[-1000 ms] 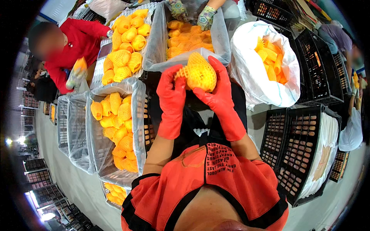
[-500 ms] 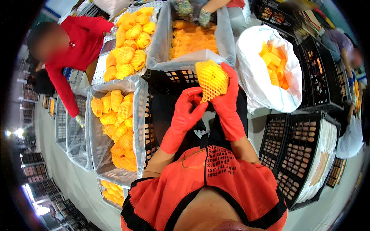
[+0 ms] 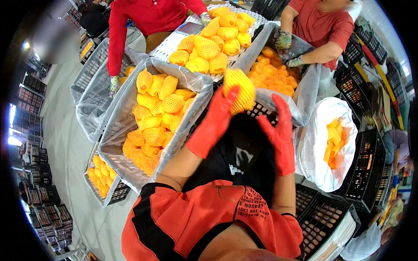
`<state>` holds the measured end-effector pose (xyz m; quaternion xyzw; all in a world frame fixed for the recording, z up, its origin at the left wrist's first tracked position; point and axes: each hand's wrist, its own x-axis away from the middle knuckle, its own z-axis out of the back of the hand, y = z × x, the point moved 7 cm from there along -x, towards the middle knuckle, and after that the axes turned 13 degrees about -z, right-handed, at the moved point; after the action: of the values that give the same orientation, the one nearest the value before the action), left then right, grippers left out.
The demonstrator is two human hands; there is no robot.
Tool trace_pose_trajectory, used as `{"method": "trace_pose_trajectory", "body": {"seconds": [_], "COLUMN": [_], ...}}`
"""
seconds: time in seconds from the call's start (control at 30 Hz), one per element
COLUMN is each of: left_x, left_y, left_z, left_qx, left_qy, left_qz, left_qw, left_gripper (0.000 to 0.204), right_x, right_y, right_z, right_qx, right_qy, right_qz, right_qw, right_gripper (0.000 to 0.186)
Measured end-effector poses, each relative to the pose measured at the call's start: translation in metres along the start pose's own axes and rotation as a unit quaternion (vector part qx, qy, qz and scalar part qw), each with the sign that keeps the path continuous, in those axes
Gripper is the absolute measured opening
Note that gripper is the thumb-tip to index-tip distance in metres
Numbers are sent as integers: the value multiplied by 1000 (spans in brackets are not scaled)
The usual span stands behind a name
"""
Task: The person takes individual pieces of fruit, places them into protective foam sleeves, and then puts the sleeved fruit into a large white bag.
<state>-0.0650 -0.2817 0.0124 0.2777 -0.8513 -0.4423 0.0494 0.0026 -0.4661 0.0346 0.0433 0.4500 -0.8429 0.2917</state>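
Observation:
My left hand [image 3: 219,119], in a red rubber glove, is closed around a fruit in a yellow foam net sleeve [image 3: 242,93], which it lifts at chest height. The kind of fruit is hidden by the sleeve. My right hand [image 3: 281,137], gloved the same way, is apart from the fruit with thumb and fingers spread and nothing in it. To the left of my left hand stands a lined crate [image 3: 114,132] holding several netted fruits [image 3: 152,117]. Beyond the fruit in my hand is another lined crate [image 3: 310,87] with orange netted pieces [image 3: 276,71].
A white woven surface [image 3: 163,52] at the far side bears a pile of netted fruits [image 3: 207,48]. At right stands a white sack [image 3: 350,158] of loose foam sleeves [image 3: 333,141]. Black crates [image 3: 324,224] flank me. Two co-workers in red [image 3: 148,17] reach into crates opposite.
My right hand has let go of the netted fruit and opened. My left hand now holds it alone. The whole view has turned, bringing the left crate nearer the middle.

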Motion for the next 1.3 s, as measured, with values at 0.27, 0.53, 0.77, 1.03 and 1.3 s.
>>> {"method": "trace_pose_trajectory", "body": {"seconds": [0.27,0.53,0.77,1.03,1.3], "left_x": [-181,-273,-252,-188,-173], "left_y": [94,119,31,-269,-342], "left_z": [176,324,26,-67,15], "left_qx": [-320,-794,-679,-488,-553], "left_qy": [208,1,-190,-747,-803], "left_qz": [-139,-27,-200,-166,36], "left_qw": [914,607,681,421,221], "left_gripper": [57,60,40,47,55], "right_x": [-66,-73,-60,-65,-59], "right_y": [99,88,86,88,85], "right_z": [10,-12,2,-4,-4], "right_qx": [224,215,253,244,141], "right_qy": [48,-58,74,49,58], "right_qz": [-132,-127,-14,-12,-12], "right_qw": [964,967,964,968,988], "right_gripper": [43,22,28,10,18]}}
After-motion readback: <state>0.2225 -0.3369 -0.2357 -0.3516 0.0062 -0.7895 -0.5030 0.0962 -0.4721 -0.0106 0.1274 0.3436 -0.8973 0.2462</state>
